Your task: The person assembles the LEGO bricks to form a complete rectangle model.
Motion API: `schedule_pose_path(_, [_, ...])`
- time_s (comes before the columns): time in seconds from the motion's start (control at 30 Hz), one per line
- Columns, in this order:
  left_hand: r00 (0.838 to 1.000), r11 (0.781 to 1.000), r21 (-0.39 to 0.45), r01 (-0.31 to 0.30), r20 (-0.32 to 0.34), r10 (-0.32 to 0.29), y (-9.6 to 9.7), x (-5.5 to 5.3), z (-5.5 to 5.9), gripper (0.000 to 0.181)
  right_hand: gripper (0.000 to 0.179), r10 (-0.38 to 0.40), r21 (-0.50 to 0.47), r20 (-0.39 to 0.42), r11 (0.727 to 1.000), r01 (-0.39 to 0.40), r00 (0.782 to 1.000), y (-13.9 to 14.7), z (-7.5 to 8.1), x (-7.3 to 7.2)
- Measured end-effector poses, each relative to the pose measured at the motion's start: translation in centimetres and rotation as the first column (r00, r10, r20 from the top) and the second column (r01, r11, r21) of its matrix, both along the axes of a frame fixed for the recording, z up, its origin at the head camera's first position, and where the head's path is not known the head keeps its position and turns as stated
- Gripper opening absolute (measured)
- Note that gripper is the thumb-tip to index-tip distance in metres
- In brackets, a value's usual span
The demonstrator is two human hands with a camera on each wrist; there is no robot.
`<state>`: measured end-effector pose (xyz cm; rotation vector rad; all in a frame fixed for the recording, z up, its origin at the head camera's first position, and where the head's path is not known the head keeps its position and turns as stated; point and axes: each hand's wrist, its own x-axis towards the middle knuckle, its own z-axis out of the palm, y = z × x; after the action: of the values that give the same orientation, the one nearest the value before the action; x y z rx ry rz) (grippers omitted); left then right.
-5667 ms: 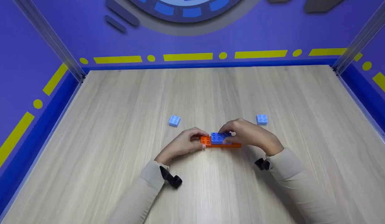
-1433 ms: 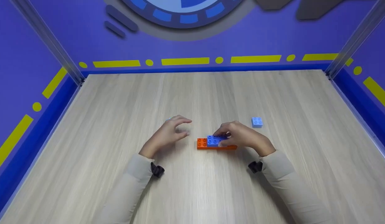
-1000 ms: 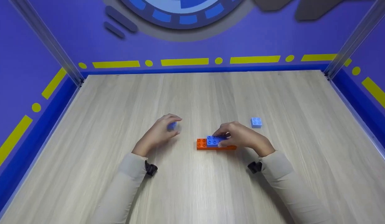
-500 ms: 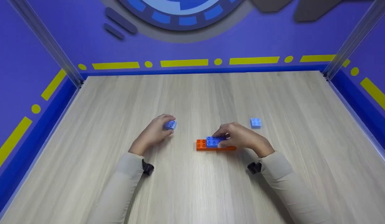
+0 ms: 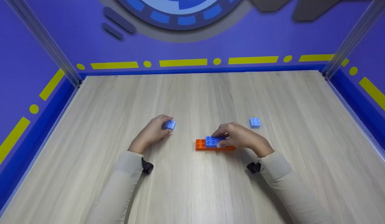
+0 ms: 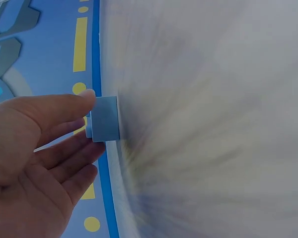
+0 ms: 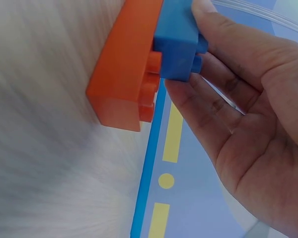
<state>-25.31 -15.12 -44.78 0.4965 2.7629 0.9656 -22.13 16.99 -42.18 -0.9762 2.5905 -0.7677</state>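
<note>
My left hand (image 5: 152,130) has its thumb and fingertips at opposite sides of a small light-blue toy brick (image 5: 170,124). In the left wrist view that brick (image 6: 105,119) sits between thumb and fingers, its studs toward the palm. With my right hand (image 5: 240,135) I pinch a longer blue brick (image 5: 211,142). It sits on the studs of a long orange brick (image 5: 200,145), whose studs show at the left end. In the right wrist view, the orange brick (image 7: 121,74) lies under the blue brick (image 7: 176,44), with bare orange studs at the near end.
Another light-blue brick (image 5: 255,122) with square sides lies behind and to the right of my right hand. The wooden table (image 5: 192,193) is bounded by purple panels (image 5: 192,46) at the back and sides.
My left hand has let go of the orange brick, moved left and closed round the light-blue brick there. My right hand stays on the blue brick.
</note>
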Motion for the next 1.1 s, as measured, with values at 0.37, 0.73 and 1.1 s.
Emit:
schedule_pose_path(0.37, [1.0, 1.0, 0.004, 0.007, 0.0, -0.007, -0.01, -0.02, 0.03, 0.044, 0.029, -0.018, -0.005, 0.028, 1.0, 0.018, 0.999, -0.09, 0.13, 0.06])
schedule_pose_path(0.73, [1.0, 1.0, -0.023, 0.011, -0.009, -0.011, 0.23, 0.08, -0.12, 0.036, 0.029, -0.01, -0.013, 0.029, 1.0, 0.01, 1.0, 0.09, 0.01, 0.06])
schedule_pose_path(1.1, [1.0, 1.0, 0.001, 0.019, -0.023, -0.019, 0.52, 0.29, -0.02, 0.034, 0.029, -0.013, -0.017, 0.03, 1.0, 0.014, 0.999, 0.16, 0.06, 0.07])
